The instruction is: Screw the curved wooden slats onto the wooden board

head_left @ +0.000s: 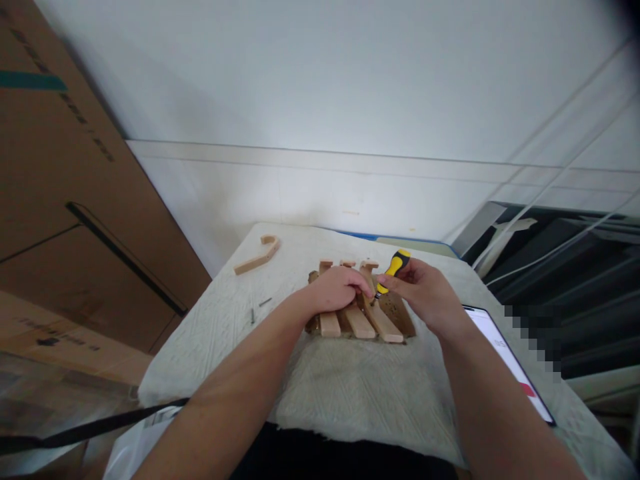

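My right hand (425,290) is closed round the handle of a yellow-and-black screwdriver (395,270). The tool is tilted, its tip down at the rightmost wooden hook (383,320). Across the row lies my left hand (340,290), its bent fingers gripping the rightmost hook near the screwdriver tip. Partly under that hand are two more wooden hooks, a middle one (361,323) and a left one (330,325). All three rest side by side on a brown board (400,313) with a rough edge. Any screw at the tip is too small to make out.
Another wooden hook (257,258) lies at the table's far left, with two screws (265,302) nearer me. A phone (505,360) sits by my right forearm. Pale cloth covers the table (200,340). Large cardboard boxes (75,167) stand left; a white wall (325,187) rises behind.
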{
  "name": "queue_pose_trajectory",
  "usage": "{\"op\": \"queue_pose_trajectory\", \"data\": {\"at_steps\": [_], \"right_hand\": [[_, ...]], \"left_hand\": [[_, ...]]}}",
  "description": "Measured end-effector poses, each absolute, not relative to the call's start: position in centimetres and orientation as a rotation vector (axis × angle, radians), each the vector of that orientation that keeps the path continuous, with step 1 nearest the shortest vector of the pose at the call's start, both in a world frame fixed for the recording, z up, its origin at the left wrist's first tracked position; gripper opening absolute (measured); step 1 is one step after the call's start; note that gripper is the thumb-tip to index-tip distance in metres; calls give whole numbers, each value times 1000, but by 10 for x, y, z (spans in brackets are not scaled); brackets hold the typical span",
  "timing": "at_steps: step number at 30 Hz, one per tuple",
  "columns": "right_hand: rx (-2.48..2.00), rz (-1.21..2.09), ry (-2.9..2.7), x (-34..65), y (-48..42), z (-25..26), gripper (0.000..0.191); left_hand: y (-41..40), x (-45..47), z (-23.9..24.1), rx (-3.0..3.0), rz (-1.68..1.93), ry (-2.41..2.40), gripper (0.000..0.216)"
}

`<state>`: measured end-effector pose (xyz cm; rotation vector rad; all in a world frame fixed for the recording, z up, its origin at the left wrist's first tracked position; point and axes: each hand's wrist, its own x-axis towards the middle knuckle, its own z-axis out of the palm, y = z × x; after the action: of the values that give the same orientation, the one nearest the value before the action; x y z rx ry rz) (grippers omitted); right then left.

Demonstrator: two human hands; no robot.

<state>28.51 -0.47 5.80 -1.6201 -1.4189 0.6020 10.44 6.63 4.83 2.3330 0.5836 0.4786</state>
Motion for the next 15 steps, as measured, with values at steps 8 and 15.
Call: {"op": "queue_pose_trajectory", "data": {"at_steps": [8,15], "right_hand": [[-1876,303,-1342,273,-7,61,49],[-1784,375,-1239,274,-11,63,48]], "left_hand": [[63,104,52,2302,461,640,44],[63,102,51,2150,722,826,35]]}}
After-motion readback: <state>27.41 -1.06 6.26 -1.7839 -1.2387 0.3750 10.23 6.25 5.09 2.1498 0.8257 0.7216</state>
